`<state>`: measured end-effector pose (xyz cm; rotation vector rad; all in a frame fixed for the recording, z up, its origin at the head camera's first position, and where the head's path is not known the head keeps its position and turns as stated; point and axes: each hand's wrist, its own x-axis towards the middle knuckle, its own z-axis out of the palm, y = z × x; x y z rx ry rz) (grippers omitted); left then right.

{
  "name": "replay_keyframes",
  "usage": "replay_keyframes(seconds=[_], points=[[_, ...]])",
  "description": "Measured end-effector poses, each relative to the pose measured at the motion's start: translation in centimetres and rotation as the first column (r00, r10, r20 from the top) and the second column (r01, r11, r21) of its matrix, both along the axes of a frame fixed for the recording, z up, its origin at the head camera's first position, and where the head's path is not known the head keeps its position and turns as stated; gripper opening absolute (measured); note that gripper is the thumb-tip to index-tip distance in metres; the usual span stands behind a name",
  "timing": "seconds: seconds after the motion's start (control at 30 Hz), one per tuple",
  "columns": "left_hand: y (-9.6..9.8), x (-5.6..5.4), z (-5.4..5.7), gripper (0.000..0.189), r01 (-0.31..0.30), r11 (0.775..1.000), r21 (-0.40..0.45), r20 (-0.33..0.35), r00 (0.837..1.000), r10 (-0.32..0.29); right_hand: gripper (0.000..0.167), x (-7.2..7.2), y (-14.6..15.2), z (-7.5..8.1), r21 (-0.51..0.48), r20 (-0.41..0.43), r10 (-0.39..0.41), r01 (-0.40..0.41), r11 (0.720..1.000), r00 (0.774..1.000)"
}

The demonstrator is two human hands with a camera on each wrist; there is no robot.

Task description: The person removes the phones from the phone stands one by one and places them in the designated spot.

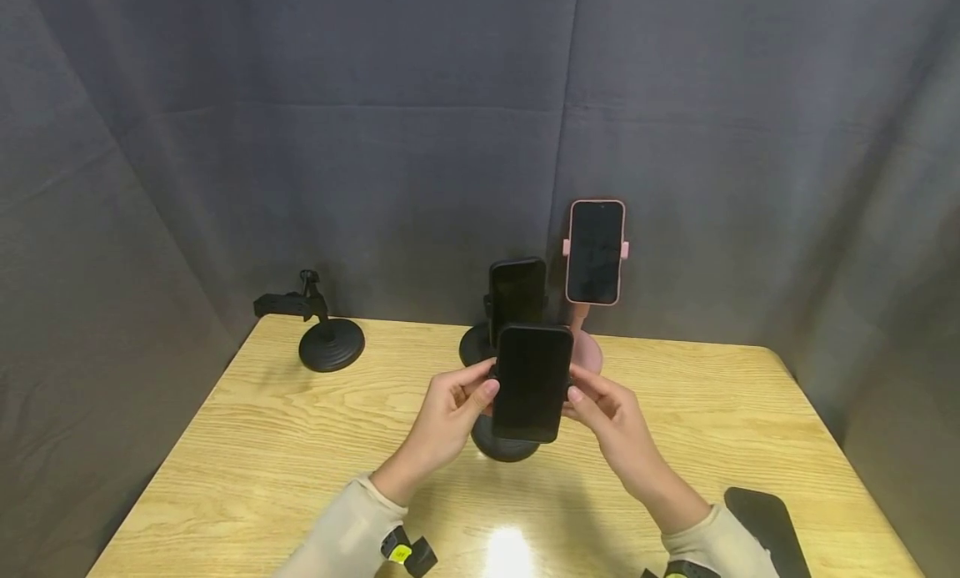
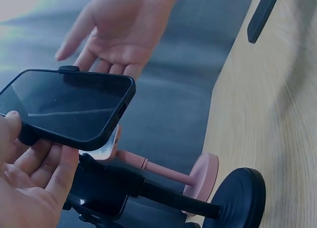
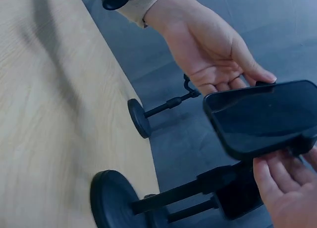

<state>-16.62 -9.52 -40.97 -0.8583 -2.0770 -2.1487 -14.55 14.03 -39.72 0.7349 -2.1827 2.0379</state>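
A black phone (image 1: 532,384) sits upright, screen toward me, in the clamp of a black phone holder whose round base (image 1: 506,446) stands on the table. My left hand (image 1: 444,415) grips the clamp's left side, thumb in front and fingers behind. On the other side, my right hand (image 1: 618,428) holds the right clamp arm, its thumb near the front and fingers curled behind. In the left wrist view the clamp's small black jaw (image 2: 69,68) shows at the phone's edge beside the right hand. The phone hides most of the holder's stem in the head view.
Just behind stands another black holder with a phone (image 1: 517,290). Right of it, a pink stand (image 1: 587,353) carries a pink-edged phone (image 1: 596,253). A phoneless black holder (image 1: 332,344) is at the far left. A dark flat slab (image 1: 765,524) lies at right, partly behind my sleeve.
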Motion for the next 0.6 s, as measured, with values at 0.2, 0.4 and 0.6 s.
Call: replay_keyframes(seconds=[0.2, 0.4, 0.6], points=[[0.1, 0.1, 0.0, 0.046, -0.022, 1.000, -0.009, -0.006, 1.000, 0.022, 0.038, -0.3, -0.6, 2.2, 0.038, -0.046, -0.136, 0.137, 0.990, 0.990], [0.1, 0.3, 0.1, 0.048, -0.028, 1.000, -0.013, 0.003, 1.000, 0.028, 0.036, -1.1, -1.3, 4.0, 0.064, -0.082, -0.150, 0.155, 0.986, 0.985], [0.1, 0.2, 0.0, 0.047, -0.019, 1.000, -0.010, 0.014, 1.000, 0.019, 0.036, -1.8, -2.0, 5.2, 0.132, -0.084, -0.135, 0.145, 0.981, 0.987]])
